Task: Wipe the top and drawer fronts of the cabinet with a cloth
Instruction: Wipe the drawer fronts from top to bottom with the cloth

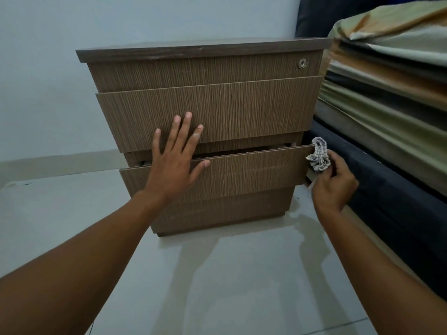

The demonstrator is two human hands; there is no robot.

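Observation:
A brown wood-grain cabinet (217, 76) stands on the floor against the wall, with a round lock (302, 63) on its top drawer front. The third drawer (254, 172) is pulled out a little. My left hand (174, 160) lies flat with spread fingers across the second drawer front (242, 110) and the upper edge of the third. My right hand (333, 184) grips a bunched grey-and-white cloth (319, 155) against the right end of the third drawer front. The cabinet's top surface is seen only edge-on.
A bed with a dark base (377, 180) and rumpled green and tan bedding (391, 68) stands close along the cabinet's right side. Pale tiled floor (229, 274) lies in front and to the left. A plain wall (121, 20) is behind.

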